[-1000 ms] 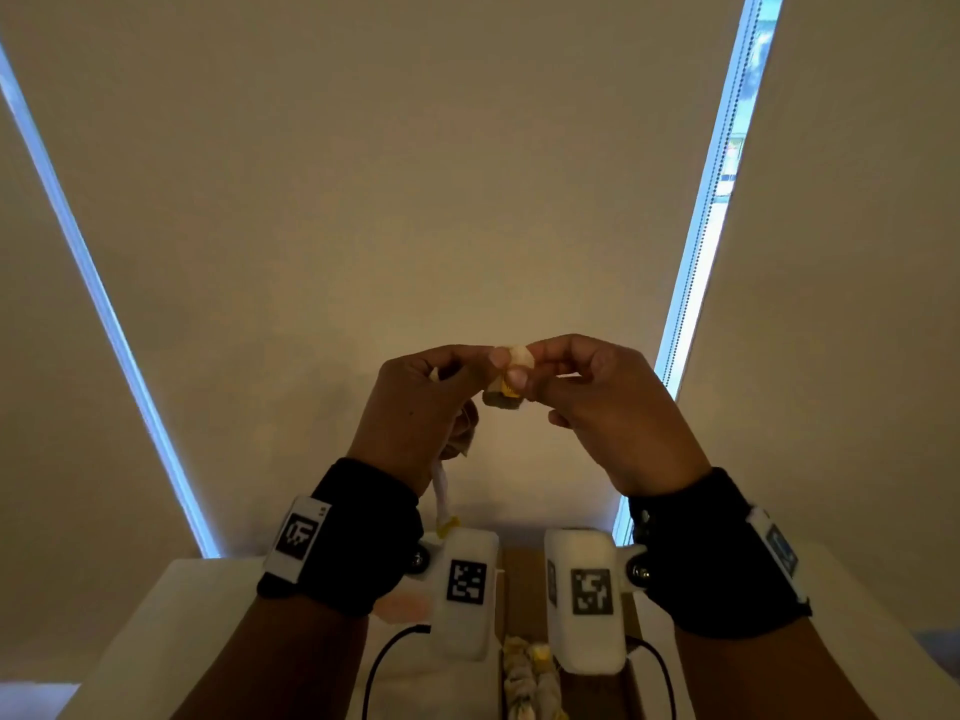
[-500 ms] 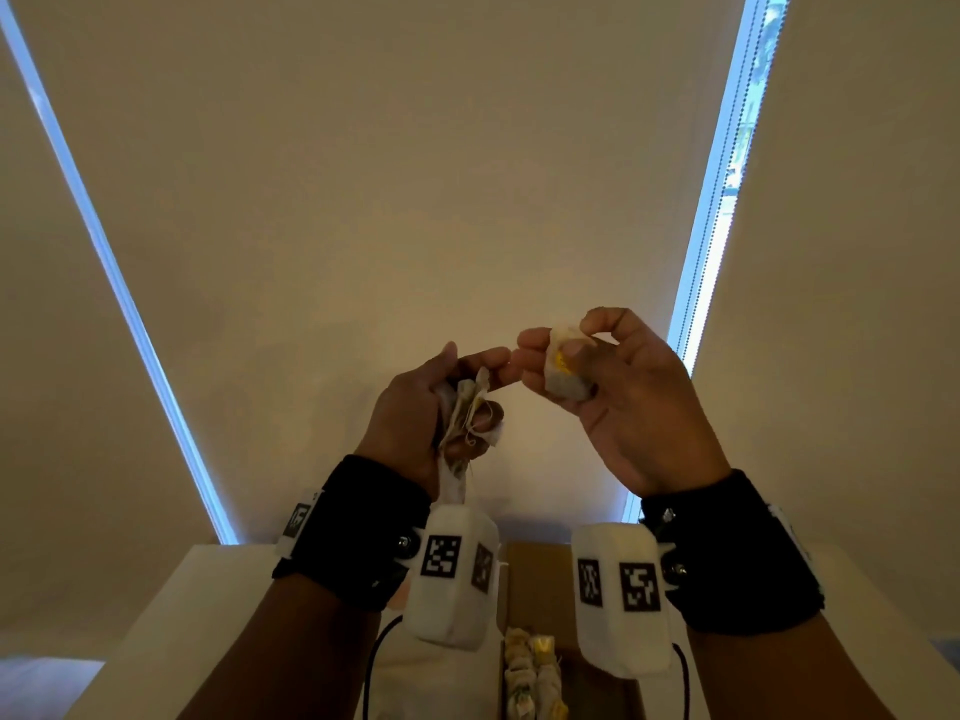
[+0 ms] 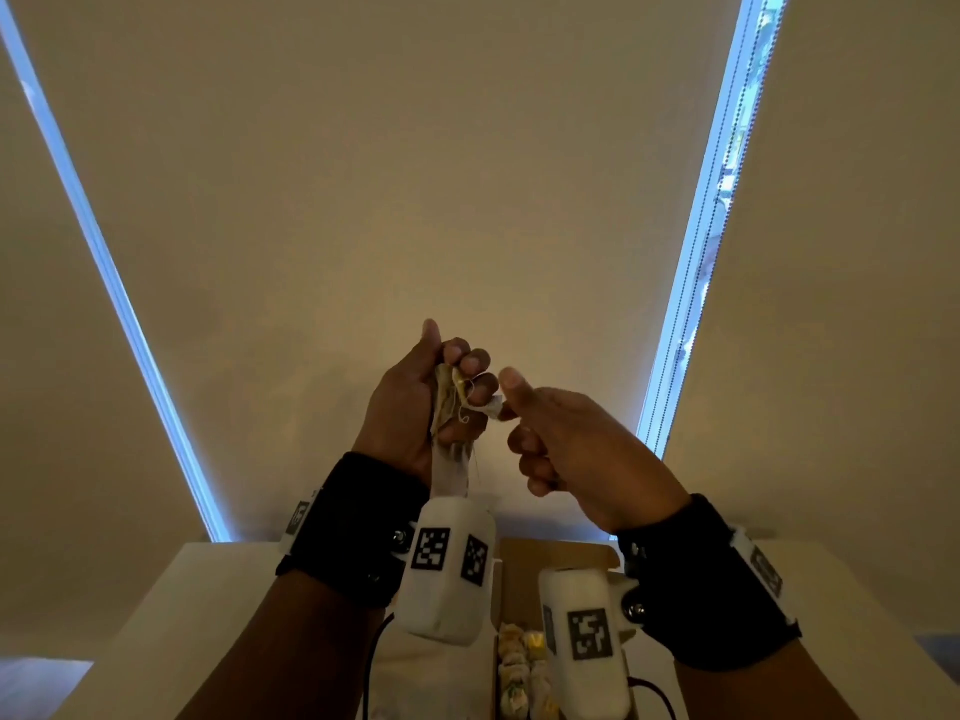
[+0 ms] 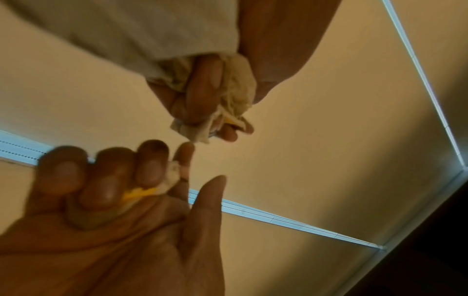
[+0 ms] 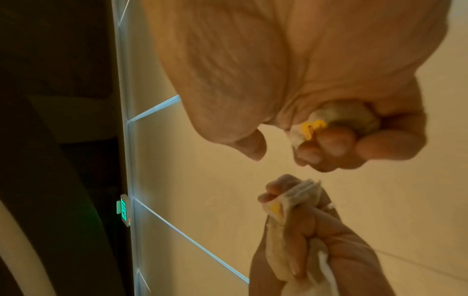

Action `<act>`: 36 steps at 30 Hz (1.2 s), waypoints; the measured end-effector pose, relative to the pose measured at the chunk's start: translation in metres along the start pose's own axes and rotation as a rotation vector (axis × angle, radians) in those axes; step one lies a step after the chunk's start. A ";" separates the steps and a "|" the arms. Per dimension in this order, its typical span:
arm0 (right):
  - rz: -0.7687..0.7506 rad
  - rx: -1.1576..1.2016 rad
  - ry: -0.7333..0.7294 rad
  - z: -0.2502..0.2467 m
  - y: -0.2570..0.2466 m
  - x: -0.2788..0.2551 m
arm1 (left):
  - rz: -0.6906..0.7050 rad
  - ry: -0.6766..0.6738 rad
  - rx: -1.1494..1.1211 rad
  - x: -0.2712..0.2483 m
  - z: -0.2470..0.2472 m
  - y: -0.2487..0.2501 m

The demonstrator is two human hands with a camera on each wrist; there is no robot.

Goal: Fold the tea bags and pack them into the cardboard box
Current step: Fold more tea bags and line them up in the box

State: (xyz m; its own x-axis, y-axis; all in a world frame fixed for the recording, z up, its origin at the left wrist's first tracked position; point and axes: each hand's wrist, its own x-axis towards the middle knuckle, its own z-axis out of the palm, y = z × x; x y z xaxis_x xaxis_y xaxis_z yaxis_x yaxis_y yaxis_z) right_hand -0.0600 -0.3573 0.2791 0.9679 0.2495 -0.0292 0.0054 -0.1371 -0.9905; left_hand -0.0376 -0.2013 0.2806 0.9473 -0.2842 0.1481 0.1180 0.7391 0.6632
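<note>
The hands have come apart since a second ago, when both were pinching one little bag together up in front of the blind, and now each has its own load. The right hand (image 3: 566, 439) has tucked a folded tea bag (image 5: 336, 118) into its curled fingers, yellow tag peeking out at the palm, with forefinger and thumb free and reaching back across. The left hand (image 3: 421, 407) is raised with its fingers wrapped round a bunch of unfolded tea bags (image 3: 449, 402), their strings and paper trailing down past the wrist. The right fingertip looks to be at, or just shy of, a white corner sticking out of that bunch; whether it actually touches I can't make out. To my eye one fold is done and the right hand is going for the next bag before it drops the finished one. Down below, the cardboard box (image 3: 558, 556) sits open on the white table (image 3: 208, 589), with a row of folded bags (image 3: 522, 667) already lined up inside, so the packing is well begun. In the way: both wrist-worn camera units hang right over the box mouth, and the dangling strings could snag on the way down. Behind it all, the drawn roller blind (image 3: 467, 174), daylight leaking at its edges.
</note>
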 end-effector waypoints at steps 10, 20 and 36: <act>-0.131 0.246 -0.066 -0.006 0.002 -0.003 | 0.090 -0.063 0.090 -0.005 0.005 -0.005; -0.288 0.296 0.125 -0.019 -0.003 -0.004 | 0.160 0.217 0.246 -0.006 -0.007 -0.003; -0.364 0.248 0.176 -0.015 0.007 0.008 | 0.332 0.269 0.715 -0.006 0.017 -0.011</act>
State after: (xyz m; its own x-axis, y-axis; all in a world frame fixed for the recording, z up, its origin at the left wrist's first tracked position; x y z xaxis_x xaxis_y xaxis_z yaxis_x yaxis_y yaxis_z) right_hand -0.0489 -0.3706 0.2740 0.9422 0.0700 0.3275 0.3125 0.1679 -0.9350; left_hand -0.0503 -0.2184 0.2846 0.9490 0.1033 0.2977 -0.3116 0.1667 0.9355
